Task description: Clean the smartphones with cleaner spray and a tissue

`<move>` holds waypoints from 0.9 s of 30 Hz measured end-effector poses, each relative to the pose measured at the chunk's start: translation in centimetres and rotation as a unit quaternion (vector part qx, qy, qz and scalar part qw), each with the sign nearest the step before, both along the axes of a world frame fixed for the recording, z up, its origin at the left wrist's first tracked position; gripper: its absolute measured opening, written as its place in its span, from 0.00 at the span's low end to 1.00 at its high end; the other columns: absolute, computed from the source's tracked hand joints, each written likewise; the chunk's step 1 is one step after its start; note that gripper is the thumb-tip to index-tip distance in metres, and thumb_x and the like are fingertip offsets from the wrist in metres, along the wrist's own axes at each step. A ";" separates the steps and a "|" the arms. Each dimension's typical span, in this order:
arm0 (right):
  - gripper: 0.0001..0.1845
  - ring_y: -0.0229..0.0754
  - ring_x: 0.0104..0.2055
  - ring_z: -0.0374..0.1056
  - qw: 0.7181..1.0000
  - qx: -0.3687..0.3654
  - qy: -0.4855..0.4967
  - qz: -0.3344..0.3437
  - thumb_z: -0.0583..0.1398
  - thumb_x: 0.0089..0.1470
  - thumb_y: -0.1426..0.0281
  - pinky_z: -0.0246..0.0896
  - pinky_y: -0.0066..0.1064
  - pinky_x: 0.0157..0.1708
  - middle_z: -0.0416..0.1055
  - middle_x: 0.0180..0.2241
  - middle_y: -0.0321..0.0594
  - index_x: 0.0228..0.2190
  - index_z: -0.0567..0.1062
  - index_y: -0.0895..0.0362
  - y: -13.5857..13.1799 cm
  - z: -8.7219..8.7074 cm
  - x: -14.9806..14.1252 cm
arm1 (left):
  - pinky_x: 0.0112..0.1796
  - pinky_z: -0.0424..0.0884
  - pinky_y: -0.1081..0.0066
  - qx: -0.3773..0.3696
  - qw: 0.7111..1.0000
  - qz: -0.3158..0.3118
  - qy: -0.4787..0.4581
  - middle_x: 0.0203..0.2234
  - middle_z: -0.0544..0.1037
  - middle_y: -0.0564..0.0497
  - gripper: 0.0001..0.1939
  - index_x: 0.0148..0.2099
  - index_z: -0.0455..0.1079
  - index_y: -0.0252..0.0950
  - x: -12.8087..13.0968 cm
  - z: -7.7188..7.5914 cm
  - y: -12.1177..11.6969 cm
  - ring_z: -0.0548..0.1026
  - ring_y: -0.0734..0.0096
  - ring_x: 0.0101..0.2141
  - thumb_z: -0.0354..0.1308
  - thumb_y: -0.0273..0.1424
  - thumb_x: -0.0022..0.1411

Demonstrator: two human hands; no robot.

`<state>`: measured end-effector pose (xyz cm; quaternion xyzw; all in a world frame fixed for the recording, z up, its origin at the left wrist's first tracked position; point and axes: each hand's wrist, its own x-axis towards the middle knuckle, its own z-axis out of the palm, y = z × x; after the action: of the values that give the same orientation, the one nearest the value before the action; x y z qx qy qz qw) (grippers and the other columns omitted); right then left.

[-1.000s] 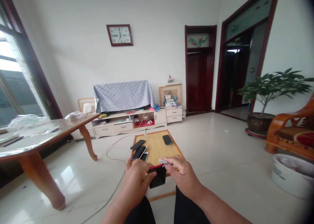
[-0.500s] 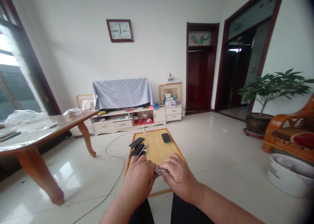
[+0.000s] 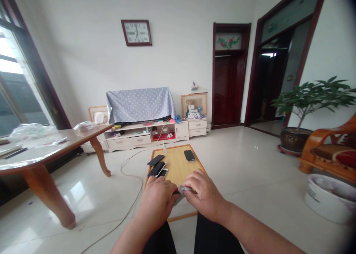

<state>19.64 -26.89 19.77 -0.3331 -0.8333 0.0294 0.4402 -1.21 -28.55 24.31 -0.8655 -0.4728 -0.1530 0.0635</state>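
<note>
My left hand (image 3: pixel 160 196) and my right hand (image 3: pixel 204 192) are close together over the near end of a low wooden table (image 3: pixel 179 176). My right fingers are closed on a crumpled grey cloth (image 3: pixel 183 189). Between the thumb and fingers of my left hand is a small dark thing with a red spot (image 3: pixel 175 191). Most of it is hidden, so its kind cannot be made out. Beyond my left hand several phones (image 3: pixel 157 169) lie in an overlapping group. A single dark phone (image 3: pixel 189 156) lies at the right of the tabletop.
A small clear bottle (image 3: pixel 164 148) stands at the table's far edge. A cable (image 3: pixel 130 176) runs along the floor to the left. A larger wooden table (image 3: pixel 55 153) stands at left, a white tub (image 3: pixel 319 202) at right. A white TV cabinet (image 3: pixel 130 143) is ahead.
The grey cloth shows more between my hands, and a red spot has come into sight by my left fingers. My right hand has shifted slightly. The phones lie unmoved.
</note>
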 end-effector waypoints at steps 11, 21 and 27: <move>0.05 0.46 0.40 0.64 1.000 -0.008 -0.005 0.001 0.59 0.60 0.74 0.59 0.38 0.42 0.73 0.34 0.39 0.35 0.74 0.53 -0.2 0.0 -0.5 | 0.41 0.55 0.61 -0.012 1.000 0.003 -0.021 0.29 0.77 0.51 0.12 0.30 0.68 0.40 -0.6 -0.3 -0.2 0.71 0.61 0.37 0.55 0.37 0.67; 0.05 0.46 0.40 0.65 1.000 -0.013 0.021 0.000 0.60 0.59 0.75 0.60 0.38 0.42 0.73 0.34 0.39 0.35 0.74 0.52 -0.3 -0.3 -1.3 | 0.40 0.54 0.63 -0.020 0.999 -0.004 -0.047 0.28 0.76 0.52 0.13 0.29 0.68 0.40 -0.7 -0.9 0.1 0.70 0.63 0.36 0.55 0.37 0.67; 0.07 0.46 0.41 0.66 0.997 0.016 0.069 -0.034 0.61 0.59 0.75 0.62 0.38 0.41 0.72 0.36 0.40 0.37 0.76 0.52 0.0 -1.8 -1.7 | 0.39 0.54 0.64 -0.033 0.995 0.015 -0.093 0.27 0.76 0.52 0.14 0.29 0.68 0.39 -0.8 -1.2 0.2 0.71 0.64 0.36 0.55 0.38 0.67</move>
<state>17.98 -26.93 17.96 -0.3508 -0.7899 0.0238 0.5024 -2.01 -28.34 23.07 -0.8421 -0.4941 -0.2160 -0.0069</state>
